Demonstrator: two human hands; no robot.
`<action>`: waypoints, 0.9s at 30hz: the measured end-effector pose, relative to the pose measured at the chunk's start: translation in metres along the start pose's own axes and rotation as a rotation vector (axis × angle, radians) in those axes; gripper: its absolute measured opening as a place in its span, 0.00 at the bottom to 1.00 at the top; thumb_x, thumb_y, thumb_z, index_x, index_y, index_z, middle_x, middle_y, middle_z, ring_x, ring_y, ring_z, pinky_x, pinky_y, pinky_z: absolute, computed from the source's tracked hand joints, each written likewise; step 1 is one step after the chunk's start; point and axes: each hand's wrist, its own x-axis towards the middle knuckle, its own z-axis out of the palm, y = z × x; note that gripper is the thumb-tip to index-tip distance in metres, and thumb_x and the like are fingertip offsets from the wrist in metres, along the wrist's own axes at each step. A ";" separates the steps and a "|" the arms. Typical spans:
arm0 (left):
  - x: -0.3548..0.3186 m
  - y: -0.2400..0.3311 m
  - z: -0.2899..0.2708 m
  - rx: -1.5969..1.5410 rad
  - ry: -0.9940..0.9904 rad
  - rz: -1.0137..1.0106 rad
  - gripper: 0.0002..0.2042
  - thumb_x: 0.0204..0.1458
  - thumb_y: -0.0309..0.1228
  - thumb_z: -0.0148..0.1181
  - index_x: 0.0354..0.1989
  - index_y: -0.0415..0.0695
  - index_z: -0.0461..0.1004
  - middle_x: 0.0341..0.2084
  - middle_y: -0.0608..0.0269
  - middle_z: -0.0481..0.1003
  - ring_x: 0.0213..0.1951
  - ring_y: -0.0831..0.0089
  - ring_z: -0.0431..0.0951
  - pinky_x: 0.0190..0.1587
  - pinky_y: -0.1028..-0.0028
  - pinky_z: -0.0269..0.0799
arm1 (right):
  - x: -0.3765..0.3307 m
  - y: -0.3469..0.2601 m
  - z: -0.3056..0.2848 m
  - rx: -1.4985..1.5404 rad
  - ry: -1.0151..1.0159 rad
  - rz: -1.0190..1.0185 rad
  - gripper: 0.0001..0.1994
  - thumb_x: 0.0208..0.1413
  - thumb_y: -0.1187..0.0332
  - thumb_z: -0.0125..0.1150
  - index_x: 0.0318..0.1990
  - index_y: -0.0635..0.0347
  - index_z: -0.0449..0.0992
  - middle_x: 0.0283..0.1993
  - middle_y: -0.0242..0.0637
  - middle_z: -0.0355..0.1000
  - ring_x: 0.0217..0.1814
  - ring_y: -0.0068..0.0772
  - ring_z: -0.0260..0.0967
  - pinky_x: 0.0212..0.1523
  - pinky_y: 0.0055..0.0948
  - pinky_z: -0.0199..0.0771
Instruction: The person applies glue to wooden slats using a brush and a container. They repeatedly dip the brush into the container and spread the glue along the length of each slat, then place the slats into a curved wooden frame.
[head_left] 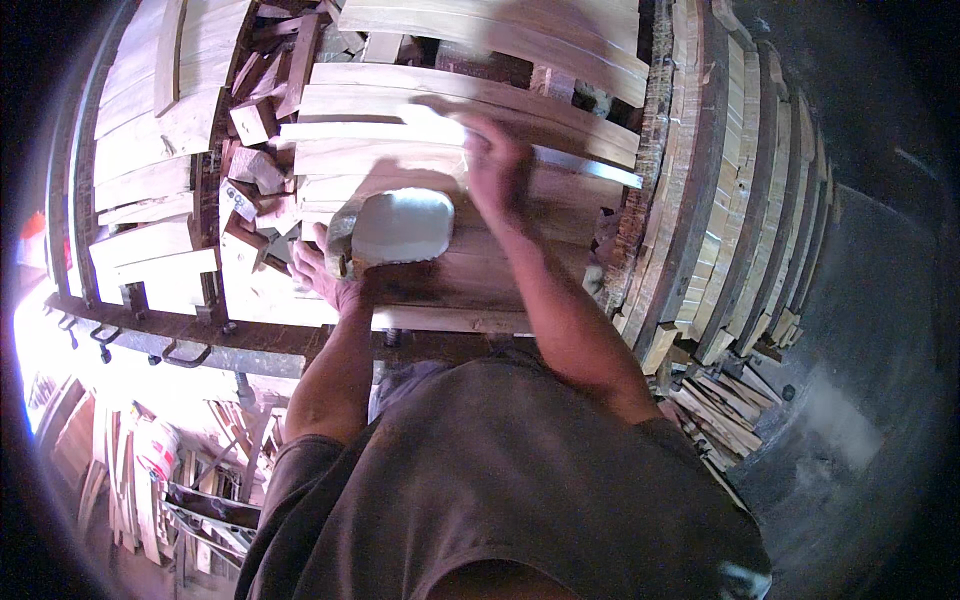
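My left hand (322,268) grips the lower left side of a cut-open container (343,240), its fingers partly hidden behind it. A smooth white substance (404,226) shows inside. My right hand (497,165) is up and to the right of the container, closed and blurred by motion. Its fingertips are over a narrow, brightly lit strip (345,131) that runs across the boards. Glare at the fingers hides what they hold. Beneath both hands lie pale wooden planks (545,225) side by side.
Wood offcuts (255,170) fill a gap left of the planks, beside another set of boards (150,150). Along the near side runs a metal rail (270,345) with handles. Stacked boards (690,200) stand at right. Loose strips (130,480) lean at lower left.
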 end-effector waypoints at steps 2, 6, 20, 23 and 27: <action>0.010 0.006 0.004 -0.039 -0.037 0.028 0.39 0.44 0.46 0.61 0.66 0.52 0.53 0.62 0.39 0.53 0.64 0.44 0.52 0.68 0.46 0.38 | 0.011 -0.014 0.037 0.028 -0.057 -0.064 0.17 0.49 0.84 0.52 0.44 0.56 0.79 0.40 0.42 0.79 0.42 0.37 0.78 0.45 0.31 0.75; 0.007 0.004 0.003 -0.100 -0.065 -0.017 0.41 0.43 0.49 0.62 0.66 0.50 0.53 0.63 0.37 0.51 0.65 0.43 0.51 0.69 0.47 0.36 | 0.022 -0.049 0.064 0.236 -0.168 0.005 0.17 0.48 0.84 0.55 0.43 0.55 0.80 0.42 0.44 0.78 0.44 0.37 0.77 0.47 0.31 0.74; 0.010 0.009 -0.004 -0.093 -0.030 -0.080 0.26 0.55 0.43 0.51 0.62 0.52 0.58 0.61 0.40 0.57 0.64 0.43 0.54 0.68 0.45 0.42 | -0.027 0.068 -0.151 0.071 0.183 0.400 0.11 0.56 0.82 0.56 0.46 0.68 0.78 0.34 0.37 0.77 0.30 0.24 0.73 0.31 0.22 0.73; 0.009 0.007 0.001 -0.103 0.030 -0.072 0.25 0.54 0.41 0.52 0.61 0.51 0.61 0.60 0.41 0.58 0.63 0.44 0.56 0.67 0.45 0.44 | -0.017 0.033 -0.098 0.038 0.002 0.232 0.12 0.56 0.81 0.56 0.47 0.65 0.78 0.35 0.37 0.77 0.31 0.24 0.75 0.31 0.22 0.74; 0.012 0.009 -0.006 -0.167 0.067 -0.081 0.26 0.51 0.39 0.53 0.60 0.49 0.62 0.59 0.39 0.59 0.61 0.43 0.56 0.66 0.46 0.45 | 0.013 0.003 -0.013 -0.082 -0.161 0.104 0.10 0.55 0.77 0.57 0.44 0.63 0.79 0.34 0.40 0.78 0.29 0.24 0.75 0.30 0.23 0.75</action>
